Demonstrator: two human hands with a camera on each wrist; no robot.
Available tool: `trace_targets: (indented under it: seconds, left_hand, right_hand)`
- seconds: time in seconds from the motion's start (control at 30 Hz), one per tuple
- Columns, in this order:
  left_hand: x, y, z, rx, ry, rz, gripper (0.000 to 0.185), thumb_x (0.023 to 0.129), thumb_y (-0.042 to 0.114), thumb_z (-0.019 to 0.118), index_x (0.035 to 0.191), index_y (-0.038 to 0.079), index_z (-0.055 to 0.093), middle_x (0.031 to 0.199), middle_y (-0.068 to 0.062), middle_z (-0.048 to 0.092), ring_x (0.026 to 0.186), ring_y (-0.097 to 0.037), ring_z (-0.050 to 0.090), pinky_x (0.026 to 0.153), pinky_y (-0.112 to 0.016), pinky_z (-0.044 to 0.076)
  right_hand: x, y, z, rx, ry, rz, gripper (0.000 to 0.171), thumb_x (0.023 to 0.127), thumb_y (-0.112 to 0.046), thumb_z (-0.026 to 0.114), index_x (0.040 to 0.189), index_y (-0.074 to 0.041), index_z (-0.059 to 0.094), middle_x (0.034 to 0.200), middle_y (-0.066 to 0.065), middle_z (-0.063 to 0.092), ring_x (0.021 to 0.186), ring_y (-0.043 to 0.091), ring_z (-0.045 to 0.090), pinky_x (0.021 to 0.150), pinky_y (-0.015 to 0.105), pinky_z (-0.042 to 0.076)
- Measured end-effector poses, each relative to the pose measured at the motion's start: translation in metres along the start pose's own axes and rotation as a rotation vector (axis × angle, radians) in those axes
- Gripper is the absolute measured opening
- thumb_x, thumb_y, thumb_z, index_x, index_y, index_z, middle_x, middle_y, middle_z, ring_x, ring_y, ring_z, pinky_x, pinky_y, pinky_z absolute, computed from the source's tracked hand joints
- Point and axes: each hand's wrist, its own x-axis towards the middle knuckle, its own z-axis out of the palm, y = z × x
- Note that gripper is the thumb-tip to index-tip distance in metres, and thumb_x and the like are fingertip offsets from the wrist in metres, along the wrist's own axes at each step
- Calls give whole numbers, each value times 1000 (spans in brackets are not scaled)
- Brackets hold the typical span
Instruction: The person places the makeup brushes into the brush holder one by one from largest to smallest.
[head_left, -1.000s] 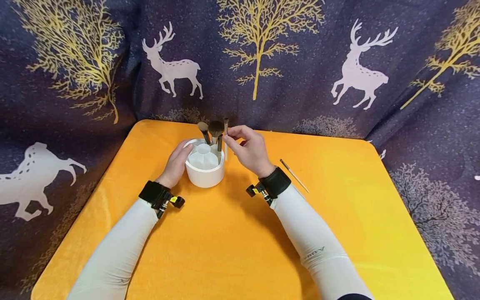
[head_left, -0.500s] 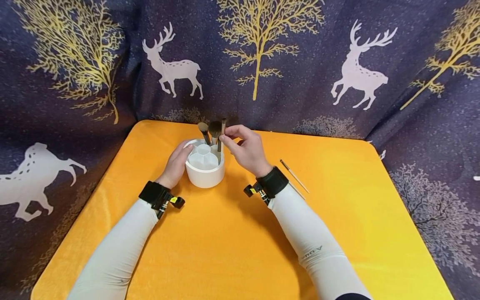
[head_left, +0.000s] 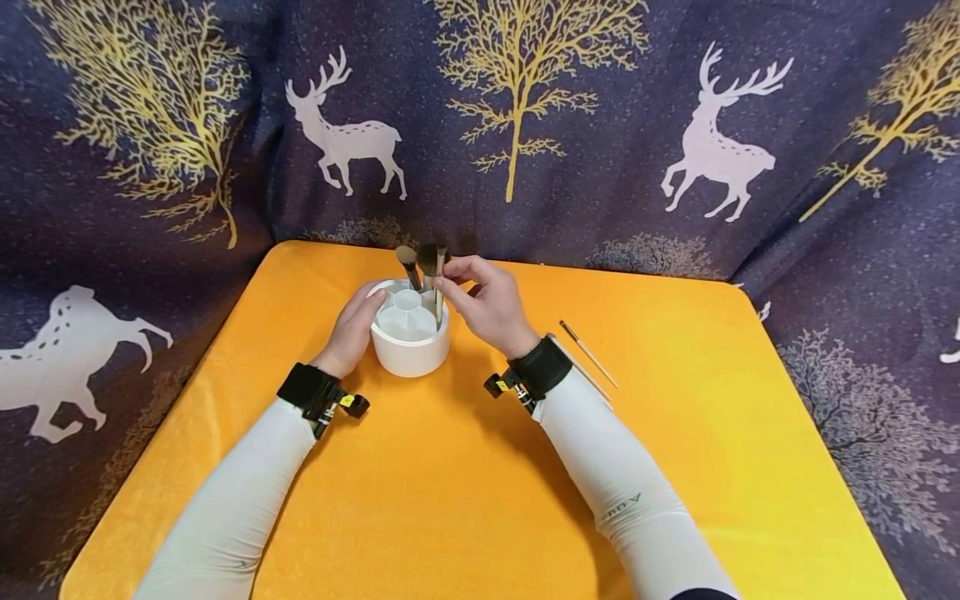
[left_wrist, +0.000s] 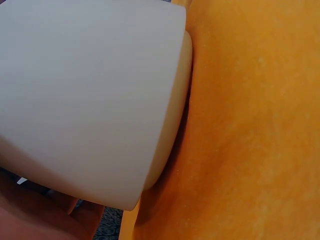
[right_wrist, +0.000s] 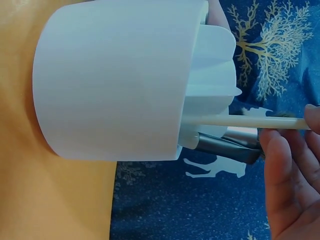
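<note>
Centrally on the orange desk (head_left: 465,467), toward its far edge, stands a white round holder (head_left: 410,342) with an inner cup and divider walls that split it into compartments. Left hand (head_left: 351,327) is laid against the holder's left wall, fingers wrapped around the side; the left wrist view shows only the holder wall (left_wrist: 90,100) close up and a bit of the hand below it.

Right hand (head_left: 489,302) pinches a thin pale-handled brush (head_left: 439,287) between thumb and fingertips. The brush is upright, lower end inside the holder at the right rear. Right wrist view: the pale handle (right_wrist: 245,121) enters the holder (right_wrist: 115,80) between the outer wall and the inner divider, with a fingertip (right_wrist: 314,117) on its upper end.

Contents already in the holder, rear compartments: two dark-handled brushes with brown bristle heads, one leaning left (head_left: 408,263), the other (head_left: 428,262) just beside the pinched brush. Exactly which compartment each occupies cannot be told. The front compartments show white only.

Outside the holder: one slim brush (head_left: 588,352) lies flat on the desk to the right of the right wrist, well apart from the holder. A dark curtain with deer and gold trees (head_left: 525,125) hangs behind the desk.
</note>
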Motion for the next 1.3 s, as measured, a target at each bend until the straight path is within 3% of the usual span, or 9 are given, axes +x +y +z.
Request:
trace_targets:
  seconds: [0.23,0.53,1.1,1.3]
  left_hand:
    - [0,1,0,4,-3,0,67,119,50,33,167,4,41,161,-22,51,149,-38,45,133,-57,24]
    - [0,0,0,-5,-1,0,67,119,48,35,169,2,39,163,-23,48,151,-38,44,133,-56,23]
    - [-1,3,0,19,10,17,67,120,47,33,167,1,40,162,-24,48,152,-38,42,134,-56,22]
    - [-2,3,1,23,10,3,68,119,48,33,168,1,38,163,-24,47,152,-40,42,134,-57,22]
  right_hand:
    - [-1,3,0,8,-37,-21,21,100,-11,86,117,-3,77,111,8,79,93,18,71,68,33,58]
    - [-2,6,-6,6,-4,-66,27,97,-9,88,119,-2,74,112,11,76,95,26,71,67,30,57]
    - [-10,18,-21,-55,-17,-47,24,99,-11,87,119,-3,75,108,9,75,94,34,71,68,45,60]
    - [-15,22,-27,-83,-16,-28,25,99,-12,87,119,-3,76,108,8,76,92,29,69,69,34,57]
